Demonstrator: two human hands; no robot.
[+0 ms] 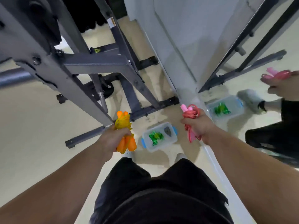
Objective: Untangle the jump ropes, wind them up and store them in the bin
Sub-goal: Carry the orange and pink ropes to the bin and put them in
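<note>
My left hand [111, 139] grips a wound-up orange jump rope [125, 125] with orange handles and a yellow cord. My right hand [199, 126] grips a wound-up pink jump rope [191, 113], its handles sticking out above and below the fist. On the floor between my hands stands a clear plastic bin [171, 139] with blue latches. A green jump rope [155, 136] lies coiled inside it, beside a small grey object [167, 131].
A grey gym machine frame [90, 63] fills the upper left, its feet reaching near the bin. A mirror wall [226, 101] on the right reflects the bin, my hand and leg. My shoes [179, 156] stand just behind the bin on the beige floor.
</note>
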